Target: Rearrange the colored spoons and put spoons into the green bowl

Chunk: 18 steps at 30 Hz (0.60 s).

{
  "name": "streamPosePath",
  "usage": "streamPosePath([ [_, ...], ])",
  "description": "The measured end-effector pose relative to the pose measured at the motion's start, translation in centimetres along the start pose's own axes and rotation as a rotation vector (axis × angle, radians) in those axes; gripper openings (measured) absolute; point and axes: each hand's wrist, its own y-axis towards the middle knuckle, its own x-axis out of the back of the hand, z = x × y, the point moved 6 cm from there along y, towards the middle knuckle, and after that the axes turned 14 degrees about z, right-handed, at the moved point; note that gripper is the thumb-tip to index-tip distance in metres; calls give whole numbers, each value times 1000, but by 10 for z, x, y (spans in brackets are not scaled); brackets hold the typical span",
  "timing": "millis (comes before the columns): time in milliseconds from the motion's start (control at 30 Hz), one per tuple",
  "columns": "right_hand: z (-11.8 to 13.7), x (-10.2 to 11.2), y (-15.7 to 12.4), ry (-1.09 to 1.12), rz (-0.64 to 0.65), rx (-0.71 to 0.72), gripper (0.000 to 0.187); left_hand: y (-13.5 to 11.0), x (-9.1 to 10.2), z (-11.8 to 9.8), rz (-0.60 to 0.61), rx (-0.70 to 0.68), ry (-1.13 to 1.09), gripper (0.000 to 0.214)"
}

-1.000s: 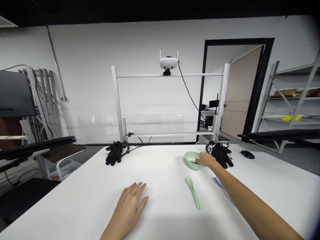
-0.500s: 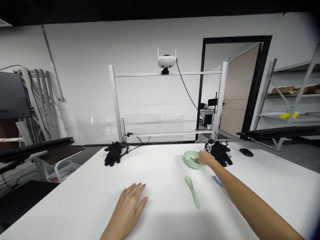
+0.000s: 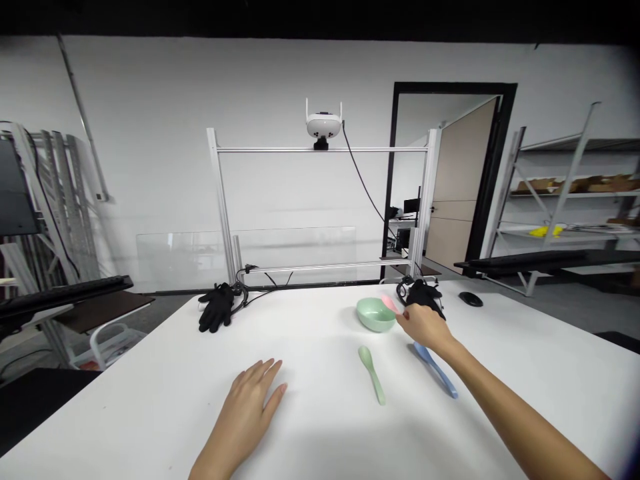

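Right hand [image 3: 424, 327] half-hides pink spoon [image 3: 389, 303] (grip unclear).

A robotics lab, white worktable [image 3: 135, 413], aluminium extrusion frame [image 3: 320, 150], mounted headset unit [image 3: 323, 125], wired black gloves [image 3: 217, 307], metal shelving [image 3: 570, 195]

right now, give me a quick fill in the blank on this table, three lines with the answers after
The right hand holds a pink spoon beside a pale ____ bowl.
A ____ spoon lies on the white table by that hand.
Far right on the table, beyond the black glove, lies a black computer ____.

Missing words in order: green, blue, mouse.
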Motion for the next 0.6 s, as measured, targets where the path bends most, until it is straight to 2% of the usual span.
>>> streamPosePath([
  [133,-3,-15,-28,13,1,28,41,-1,1,-4,6,-6,10,56],
  [300,-8,-45,-51,4,24,36,40,-3,4,-9,4,-21,13,57],
  [433,-12,-67,-58,-21,43,34,40,-3,5,-10,2,-25,0,56],
  [600,-15,-85,-57,-24,87,14,39,-4,5,-10,12,-13,3,56],
])
